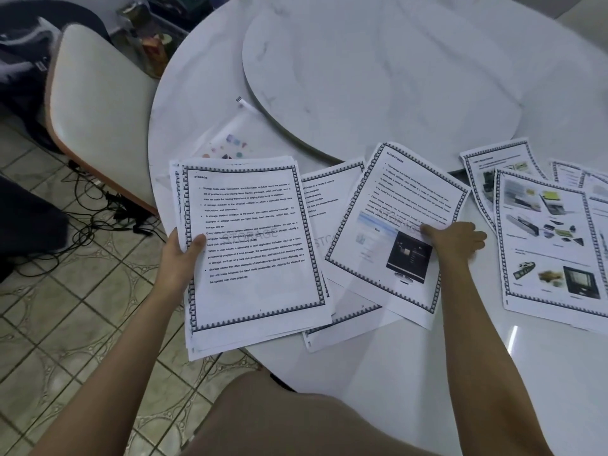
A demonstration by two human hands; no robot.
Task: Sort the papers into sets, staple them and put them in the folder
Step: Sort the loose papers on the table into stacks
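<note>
Where the tiled floor (pixel 65 307) meets the wall at far left, a cream chair (pixel 98 103) stands, with black cables (pixel 108 205) tangled under it.

- Round white table (pixel 394 373), with a raised turntable (pixel 378 77) at its centre.
- Left hand (pixel 181 255) grips a stack of papers (pixel 253 245) at its left edge. The thumb lies on the top page and the fingers are curled out of sight beneath. The stack overhangs the near-left rim of the table. Its top page is headed "STORAGE" and has a patterned border.
- Clear folder (pixel 227 143), printed with coloured dots, lies flat on the table behind the stack. Its near end is covered by the stack.
- A small white stick-like item (pixel 245 105) lies near the folder, by the turntable's edge. I cannot tell what it is.
- A bordered page (pixel 324 199) lies flat just right of the stack, overlapped on both sides.
- Cloud storage sheet (pixel 394 225), turned at an angle, lies over that page.
- Right hand (pixel 457 241) holds this sheet at its right edge. The thumb presses on top and the other fingers are curled. I cannot tell whether they reach under the paper.
- Picture sheets (pixel 543 245) are fanned out and overlapping at far right, flat on the table. Nothing touches them.
</note>
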